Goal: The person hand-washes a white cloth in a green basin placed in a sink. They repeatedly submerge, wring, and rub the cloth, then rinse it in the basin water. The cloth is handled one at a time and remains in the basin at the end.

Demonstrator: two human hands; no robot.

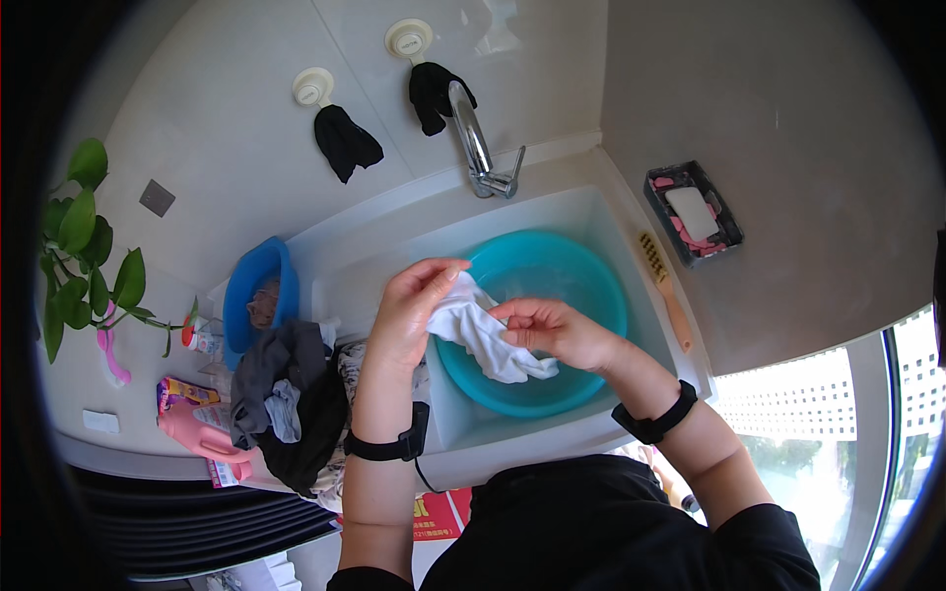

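Observation:
A white cloth garment (484, 336), possibly a sock, hangs bunched between my hands. My left hand (415, 306) pinches its upper end between thumb and fingers. At the cloth's right side, my right hand (550, 332) grips an edge with thumb and curled fingers. Below them a turquoise plastic basin (602, 288) stands in the white sink (569, 207); its inside looks wet, with clear water in it. The lower end of the cloth hangs over the basin.
Behind the sink rises a chrome faucet (473, 140); two black cloth pieces hang from wall hooks (409, 41). A wooden-handled brush (669, 303) and soap dish (650, 177) sit right. Dark clothes (295, 384), a blue tub (235, 310) and a pink detergent bottle (192, 427) stand left.

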